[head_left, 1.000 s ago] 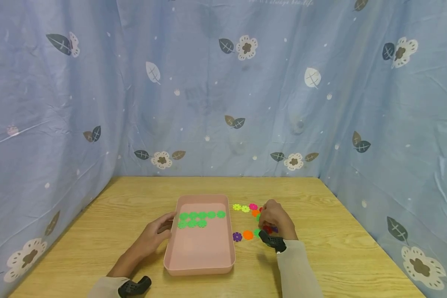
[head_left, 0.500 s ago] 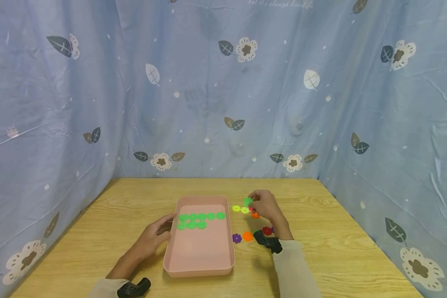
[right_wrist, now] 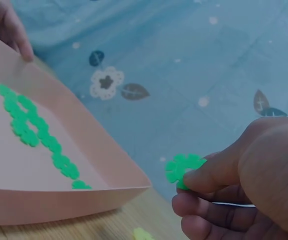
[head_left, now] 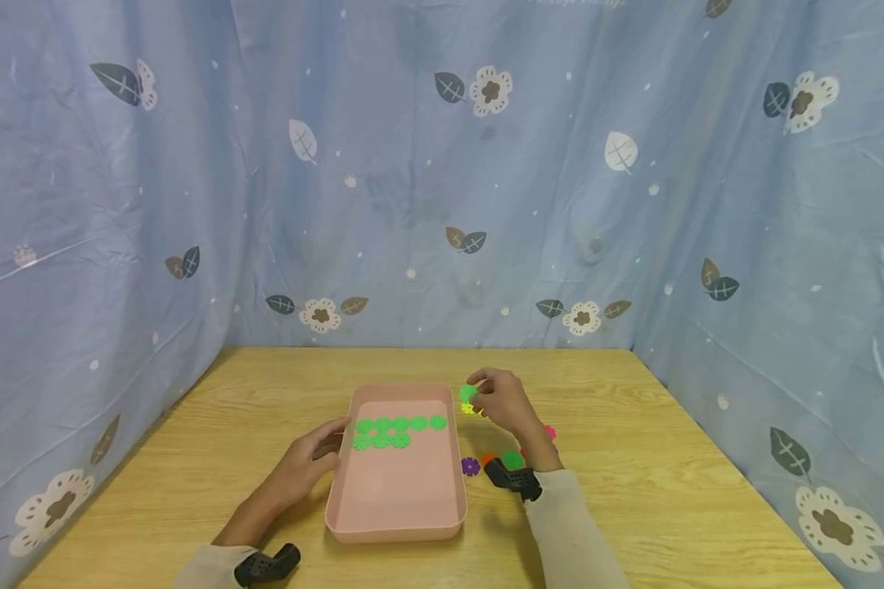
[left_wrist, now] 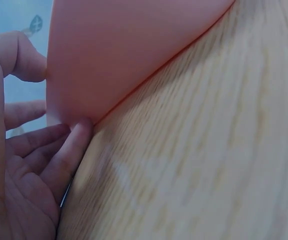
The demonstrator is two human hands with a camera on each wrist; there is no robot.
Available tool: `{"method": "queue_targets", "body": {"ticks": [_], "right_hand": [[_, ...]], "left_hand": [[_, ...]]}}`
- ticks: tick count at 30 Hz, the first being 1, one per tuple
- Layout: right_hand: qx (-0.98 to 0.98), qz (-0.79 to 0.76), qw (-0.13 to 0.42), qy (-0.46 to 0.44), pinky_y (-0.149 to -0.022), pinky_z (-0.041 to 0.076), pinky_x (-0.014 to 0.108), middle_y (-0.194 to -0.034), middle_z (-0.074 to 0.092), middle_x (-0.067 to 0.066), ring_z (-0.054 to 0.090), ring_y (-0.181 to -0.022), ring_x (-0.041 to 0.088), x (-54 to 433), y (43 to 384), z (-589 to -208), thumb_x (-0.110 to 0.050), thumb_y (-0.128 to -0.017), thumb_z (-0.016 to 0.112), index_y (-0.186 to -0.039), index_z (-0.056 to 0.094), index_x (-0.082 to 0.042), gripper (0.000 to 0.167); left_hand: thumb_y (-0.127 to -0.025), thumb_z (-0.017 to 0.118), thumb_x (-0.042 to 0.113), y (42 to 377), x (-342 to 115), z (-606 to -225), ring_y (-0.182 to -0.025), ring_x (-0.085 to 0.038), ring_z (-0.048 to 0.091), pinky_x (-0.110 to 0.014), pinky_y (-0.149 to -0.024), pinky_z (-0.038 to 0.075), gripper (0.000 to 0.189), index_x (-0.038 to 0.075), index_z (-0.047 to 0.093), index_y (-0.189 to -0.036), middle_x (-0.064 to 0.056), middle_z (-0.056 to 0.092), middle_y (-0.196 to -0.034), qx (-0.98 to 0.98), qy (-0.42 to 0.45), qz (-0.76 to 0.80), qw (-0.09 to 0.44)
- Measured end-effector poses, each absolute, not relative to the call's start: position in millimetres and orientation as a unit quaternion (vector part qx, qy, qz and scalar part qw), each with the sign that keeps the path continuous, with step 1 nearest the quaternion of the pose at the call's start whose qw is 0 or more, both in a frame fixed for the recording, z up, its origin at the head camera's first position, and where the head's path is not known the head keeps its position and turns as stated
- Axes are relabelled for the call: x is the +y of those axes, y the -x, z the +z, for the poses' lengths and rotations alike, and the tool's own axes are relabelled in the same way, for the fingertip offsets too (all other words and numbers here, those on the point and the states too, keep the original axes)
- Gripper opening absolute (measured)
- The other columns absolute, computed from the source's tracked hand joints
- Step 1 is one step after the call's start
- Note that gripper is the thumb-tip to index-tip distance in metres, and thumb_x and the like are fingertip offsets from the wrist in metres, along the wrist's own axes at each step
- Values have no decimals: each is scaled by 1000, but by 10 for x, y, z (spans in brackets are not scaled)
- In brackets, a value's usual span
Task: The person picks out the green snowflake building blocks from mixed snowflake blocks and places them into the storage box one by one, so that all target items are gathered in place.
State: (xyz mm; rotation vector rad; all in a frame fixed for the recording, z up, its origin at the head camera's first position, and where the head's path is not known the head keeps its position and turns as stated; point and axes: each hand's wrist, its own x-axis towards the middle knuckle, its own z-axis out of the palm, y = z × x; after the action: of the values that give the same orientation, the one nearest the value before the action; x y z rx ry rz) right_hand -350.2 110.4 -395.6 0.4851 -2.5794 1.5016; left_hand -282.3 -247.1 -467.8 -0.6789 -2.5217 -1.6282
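A pink tray (head_left: 401, 499) lies on the table, with two rows of green snowflake discs (head_left: 381, 425) inside. My left hand (head_left: 304, 468) holds the tray's left side. In the left wrist view, some fingertips (left_wrist: 81, 131) touch the outer wall and others reach its rim, partly hidden. To the right of the tray's far corner, my right hand (head_left: 504, 401) pinches a green snowflake disc (right_wrist: 181, 170) between thumb and fingers, raised above the table. Beneath it a yellow disc (head_left: 467, 408) is partly covered.
Loose discs lie right of the tray: a purple one (head_left: 470, 466), a green one (head_left: 512, 460), a pink one (head_left: 550, 432), and orange and red ones partly behind the right wrist. A patterned blue curtain (head_left: 412, 204) surrounds the table's back and sides.
My right hand has picked a green disc from the loose pieces, raised it and carried it left toward the tray's far right corner. The left hand stays at the tray.
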Motion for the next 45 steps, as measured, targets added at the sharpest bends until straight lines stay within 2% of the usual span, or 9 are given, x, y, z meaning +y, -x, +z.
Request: {"method": "queue_targets", "body": {"ticks": [4,11,17,25,32,40,45], "right_hand": [[-845,504,55,-169,-69,60,48,-84,71,15,70,-76,38,1052,3505,-3927,5,-89,66,-115,68,4,26],[-830,528,63,-170,-67,61,46,-82,70,15,71,-76,40,943,3483,-3907,4,-91,67,-102,70,4,12],[-814,554,62,-161,-67,62,44,-81,70,15,72,-73,38,862,3475,-3918,4,-90,67,-101,72,5,12],[-808,562,62,-164,-65,62,36,-86,70,15,72,-71,32,746,3453,-3962,4,-91,67,-101,74,4,12],[-805,565,40,-174,-66,62,37,-89,68,18,72,-79,43,646,3437,-3997,6,-92,64,-107,73,6,18],[-801,573,27,-171,-69,62,44,-92,70,19,74,-66,26,554,3406,-4017,5,-94,62,-110,73,9,20],[-819,544,30,-178,-65,62,40,-91,72,21,72,-60,21,497,3406,-4061,5,-93,62,-110,72,12,21]], "left_hand": [[-94,54,4,2830,-2473,-4660,-131,-42,54,-21,-97,49,62,-2,37,-154,-27,52,-145,-818,222,-529,33],[-95,54,5,2825,-2457,-4640,-131,-44,54,-24,-98,50,62,-2,37,-154,-28,51,-145,-821,221,-526,31],[-94,53,5,2820,-2447,-4632,-131,-45,53,-29,-99,51,63,-3,36,-154,-29,50,-146,-821,221,-526,31],[-93,54,4,2814,-2457,-4647,-131,-44,53,-20,-97,49,63,-3,37,-153,-29,50,-145,-822,218,-525,33],[-93,53,4,2804,-2457,-4643,-131,-44,53,-19,-98,48,63,-4,37,-153,-29,50,-145,-822,219,-524,35],[-94,53,5,2809,-2459,-4650,-132,-44,52,-28,-102,49,63,-4,36,-154,-28,49,-146,-823,220,-523,33],[-93,53,4,2809,-2458,-4664,-131,-44,53,-30,-102,49,62,-4,37,-153,-28,50,-145,-822,220,-525,36]]}}
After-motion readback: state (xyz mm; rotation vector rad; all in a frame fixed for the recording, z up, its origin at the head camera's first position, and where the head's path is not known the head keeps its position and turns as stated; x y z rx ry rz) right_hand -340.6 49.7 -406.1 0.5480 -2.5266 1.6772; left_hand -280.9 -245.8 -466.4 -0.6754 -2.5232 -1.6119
